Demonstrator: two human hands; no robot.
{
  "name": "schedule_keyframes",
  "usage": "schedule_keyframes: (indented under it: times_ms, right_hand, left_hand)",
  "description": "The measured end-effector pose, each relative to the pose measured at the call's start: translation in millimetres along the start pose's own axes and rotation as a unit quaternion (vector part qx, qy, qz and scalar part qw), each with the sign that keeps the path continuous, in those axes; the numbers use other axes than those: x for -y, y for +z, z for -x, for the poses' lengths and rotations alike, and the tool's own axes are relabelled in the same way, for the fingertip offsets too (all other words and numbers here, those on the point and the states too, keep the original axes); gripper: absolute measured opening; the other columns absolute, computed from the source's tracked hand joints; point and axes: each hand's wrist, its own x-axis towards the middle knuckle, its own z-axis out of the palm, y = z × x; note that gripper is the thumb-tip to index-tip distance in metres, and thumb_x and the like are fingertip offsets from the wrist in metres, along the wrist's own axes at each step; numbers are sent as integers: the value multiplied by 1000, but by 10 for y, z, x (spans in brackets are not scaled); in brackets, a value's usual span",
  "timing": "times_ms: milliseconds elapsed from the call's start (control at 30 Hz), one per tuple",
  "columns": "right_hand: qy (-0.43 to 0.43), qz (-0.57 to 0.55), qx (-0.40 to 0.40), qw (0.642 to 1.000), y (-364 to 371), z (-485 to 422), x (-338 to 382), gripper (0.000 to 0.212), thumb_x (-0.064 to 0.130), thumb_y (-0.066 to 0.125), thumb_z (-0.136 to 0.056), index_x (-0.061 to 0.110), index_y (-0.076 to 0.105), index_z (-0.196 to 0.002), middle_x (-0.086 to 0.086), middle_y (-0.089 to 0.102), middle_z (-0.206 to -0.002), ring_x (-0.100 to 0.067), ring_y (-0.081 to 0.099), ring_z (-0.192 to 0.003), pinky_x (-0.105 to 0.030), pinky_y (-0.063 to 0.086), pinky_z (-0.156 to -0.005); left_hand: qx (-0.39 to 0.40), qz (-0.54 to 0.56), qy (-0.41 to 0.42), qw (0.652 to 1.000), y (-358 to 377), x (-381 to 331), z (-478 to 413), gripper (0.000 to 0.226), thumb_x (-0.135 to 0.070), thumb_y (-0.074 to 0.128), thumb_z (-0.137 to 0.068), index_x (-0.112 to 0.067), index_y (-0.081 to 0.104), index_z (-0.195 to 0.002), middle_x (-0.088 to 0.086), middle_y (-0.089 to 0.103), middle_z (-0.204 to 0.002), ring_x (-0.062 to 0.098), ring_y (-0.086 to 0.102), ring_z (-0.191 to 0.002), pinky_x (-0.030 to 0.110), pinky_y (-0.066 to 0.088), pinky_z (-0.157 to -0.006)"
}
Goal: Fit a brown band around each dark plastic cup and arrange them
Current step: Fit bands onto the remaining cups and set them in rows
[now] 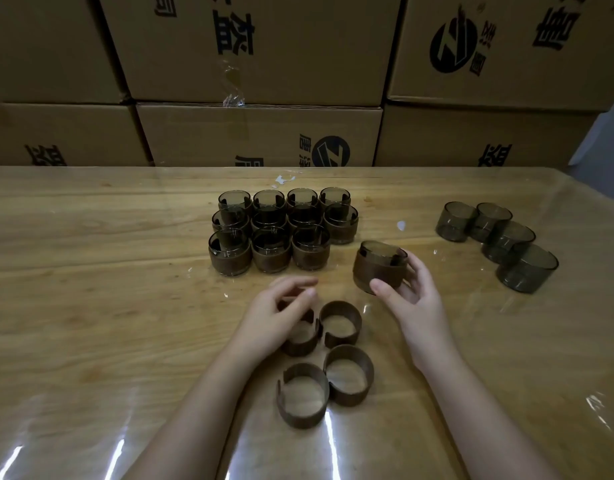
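Observation:
My right hand (411,296) grips a dark plastic cup with a brown band on it (378,265), tilted, just right of a block of several banded cups (281,230) standing in rows. My left hand (281,313) reaches over a loose brown band (300,341), fingers curled at its rim; whether it pinches the band is unclear. Three more loose bands lie near it: one to the right (340,323) and two nearer me (348,375), (303,396). Several bare dark cups (496,237) lie in a line at the right.
The wooden table (90,289) is covered with glossy clear film. Stacked cardboard boxes (257,64) form a wall right behind the table's far edge. A table corner shows at the far right.

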Motion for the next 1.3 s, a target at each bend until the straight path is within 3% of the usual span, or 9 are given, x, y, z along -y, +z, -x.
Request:
schedule_keyframes:
  times_ms: [133,367,533,733,967,1067,1133,1200,1300]
  right_hand:
    - [25,15,-17,999,-52,-79,-109,68,13,76,-78,30,46,-136,19,60,-111,10,60,-100,-8,49,-71]
    - [28,24,-27,999,21,-236,-193,68,13,77,-79,30,45,-137,15,61,-110,18,60,-87,-1,45,-63]
    - [26,74,-24,997,134,-488,-212,70,12,74,-83,22,40,-143,-2,56,-136,-9,57,-112,-12,46,-78]
    - [18,156,6,988,171,-672,-257,69,20,74,-83,26,39,-142,-3,53,-139,-15,53,-122,-34,44,-104]
    - [-1,166,25,986,175,-686,-302,63,15,70,-86,28,37,-139,7,48,-138,-9,48,-125,-30,39,-106]
    - [-12,215,22,976,207,-722,-311,46,8,58,-94,18,40,-135,-2,49,-141,-17,48,-130,-32,41,-106]
    - [-19,268,19,963,228,-726,-322,47,6,54,-94,16,37,-136,-3,49,-141,-19,49,-129,-29,41,-101]
    - [-24,320,14,947,241,-722,-329,54,13,59,-91,19,35,-139,-2,49,-140,-20,49,-127,-27,39,-94]
    - [-30,358,-5,933,257,-728,-330,68,32,71,-84,22,35,-141,-2,40,-144,-21,43,-130,-32,38,-100]
  left_hand:
    - [53,-61,13,997,65,40,-6,22,-37,60,-93,-40,67,-114,-25,62,-116,-13,51,-111,12,37,-95]
    - [41,-77,14,996,70,69,-12,21,-37,65,-89,-54,65,-101,-27,65,-108,-9,49,-111,20,39,-99]
    - [39,-70,13,997,69,65,-17,27,-34,72,-85,-57,63,-97,-26,66,-105,-7,51,-109,24,41,-100]
    - [42,-66,18,997,69,62,-27,31,-41,70,-82,-69,60,-91,-39,61,-101,-11,50,-106,18,40,-93]
    - [37,-70,18,997,71,50,-24,28,-45,69,-78,-69,60,-89,-42,59,-99,-10,51,-104,24,40,-97]
    - [37,-72,20,997,71,49,-29,31,-43,70,-80,-70,60,-90,-45,57,-98,-12,50,-103,20,40,-91]
    - [38,-75,22,996,67,52,-26,34,-40,72,-82,-70,59,-91,-46,56,-99,-12,50,-103,19,40,-90]
    - [39,-71,23,996,63,54,-28,31,-40,71,-82,-68,61,-91,-43,57,-100,-11,50,-104,21,41,-92]
    - [35,-72,24,997,68,59,-34,26,-39,72,-81,-61,63,-92,-41,60,-101,-9,52,-105,26,42,-98]
